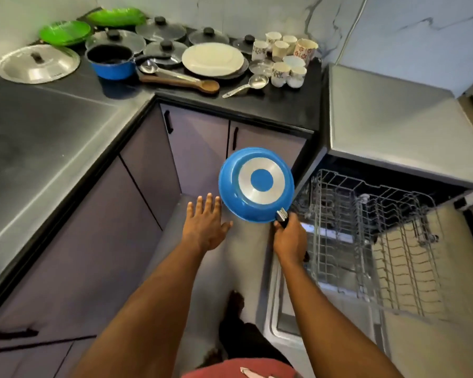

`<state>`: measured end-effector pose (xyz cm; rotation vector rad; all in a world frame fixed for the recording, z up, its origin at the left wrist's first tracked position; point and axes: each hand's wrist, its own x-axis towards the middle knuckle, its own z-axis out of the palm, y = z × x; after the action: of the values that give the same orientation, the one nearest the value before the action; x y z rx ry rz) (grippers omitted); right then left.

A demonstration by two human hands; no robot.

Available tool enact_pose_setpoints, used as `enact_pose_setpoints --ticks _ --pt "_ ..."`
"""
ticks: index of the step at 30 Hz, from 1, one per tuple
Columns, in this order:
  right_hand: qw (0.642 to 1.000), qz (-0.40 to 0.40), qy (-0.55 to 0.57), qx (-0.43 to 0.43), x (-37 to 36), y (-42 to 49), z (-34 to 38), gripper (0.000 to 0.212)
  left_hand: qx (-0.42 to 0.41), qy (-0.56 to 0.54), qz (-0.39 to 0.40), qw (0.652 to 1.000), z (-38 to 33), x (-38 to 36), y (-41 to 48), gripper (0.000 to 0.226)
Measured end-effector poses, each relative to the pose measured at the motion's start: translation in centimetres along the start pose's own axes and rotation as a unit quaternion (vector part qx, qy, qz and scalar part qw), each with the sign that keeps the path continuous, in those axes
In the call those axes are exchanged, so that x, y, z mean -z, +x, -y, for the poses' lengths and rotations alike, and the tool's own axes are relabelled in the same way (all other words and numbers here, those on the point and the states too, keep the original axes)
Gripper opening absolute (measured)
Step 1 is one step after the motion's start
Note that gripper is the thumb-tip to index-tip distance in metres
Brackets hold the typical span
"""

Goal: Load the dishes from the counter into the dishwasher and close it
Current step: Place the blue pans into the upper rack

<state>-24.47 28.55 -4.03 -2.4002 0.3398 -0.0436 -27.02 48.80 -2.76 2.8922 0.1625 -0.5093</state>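
Dark counter point(271, 110) in the corner is carrying lids, plates and cups beside the open dishwasher point(393, 126). Right hand point(290, 238) is gripping the handle of an upturned blue pan point(231, 186), holding it just left of the pulled-out wire rack point(366, 241). Left hand point(205, 222) is hovering beside it, fingers spread.

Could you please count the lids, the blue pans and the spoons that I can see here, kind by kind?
Glass lids with black knobs: 5
Steel lid: 1
Blue pans: 2
Steel spoons: 2
Wooden spoon: 1
Total: 11
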Motion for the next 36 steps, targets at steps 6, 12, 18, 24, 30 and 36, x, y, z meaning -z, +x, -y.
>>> enact_pose_setpoints --ticks 6,12,18,24,30,36 --pt "0.997 0.070 -0.020 -0.036 2.9 -3.9 -5.4 0.019 -0.006 0.009 0.028 1.000 -2.8 -3.0 -4.3 0.077" --pt "0.990 0.094 -0.044 -0.098 6.5 -5.2 -11.2 0.016 -0.017 0.011 0.056 0.998 -7.6 -5.2 -6.0 0.077" --pt "0.980 0.091 -0.039 -0.175 11.7 -4.0 -18.0 0.030 -0.053 0.032 0.082 0.995 -16.5 -7.2 -5.4 0.077" --pt "0.975 0.084 -0.055 -0.196 18.0 2.1 -25.7 0.030 -0.074 0.038 0.106 0.991 -28.8 -9.2 -2.1 0.078" --pt "0.971 0.090 -0.056 -0.213 21.4 9.5 -32.4 0.026 -0.091 0.060 0.163 0.981 -39.2 -11.9 1.6 0.076" --pt "0.975 0.051 -0.092 -0.194 19.7 18.0 -38.8 0.026 -0.118 0.102 0.180 0.971 -45.5 -15.9 10.9 0.076"
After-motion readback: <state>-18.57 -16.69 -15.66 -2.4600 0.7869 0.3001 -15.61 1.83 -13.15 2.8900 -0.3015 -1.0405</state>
